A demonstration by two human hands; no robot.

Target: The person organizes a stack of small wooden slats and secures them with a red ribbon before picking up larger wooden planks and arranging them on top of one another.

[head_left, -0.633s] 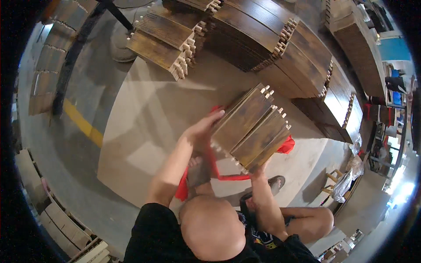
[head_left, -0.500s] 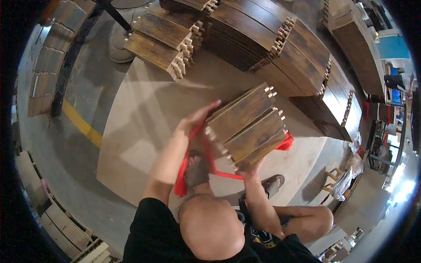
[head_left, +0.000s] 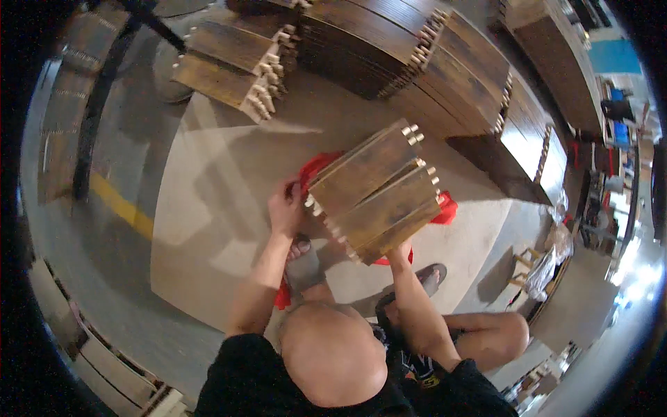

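A stack of dark brown stained wooden boards [head_left: 375,191] with pale pegs along its ends lies tilted in front of me, in two side-by-side rows. My left hand [head_left: 283,210] is at the stack's left edge, its fingers curled on a red strap [head_left: 319,165] that bunches beside the far left side. More of the strap shows below my left forearm. My right hand [head_left: 399,253] grips the stack's near right edge from beneath, with its fingers mostly hidden. Red strap also shows beside that hand and past the stack's right end.
A pale board sheet [head_left: 201,257] covers the floor beneath. Similar board stacks [head_left: 445,69] stand along the far side, with a smaller pile [head_left: 233,59] at far left. A black post [head_left: 153,24] rises at upper left. A small wooden stool [head_left: 524,267] stands at right.
My left hand has come down and back along the stack's left edge, and the red strap now bunches by that edge. The right hand stays at the near edge.
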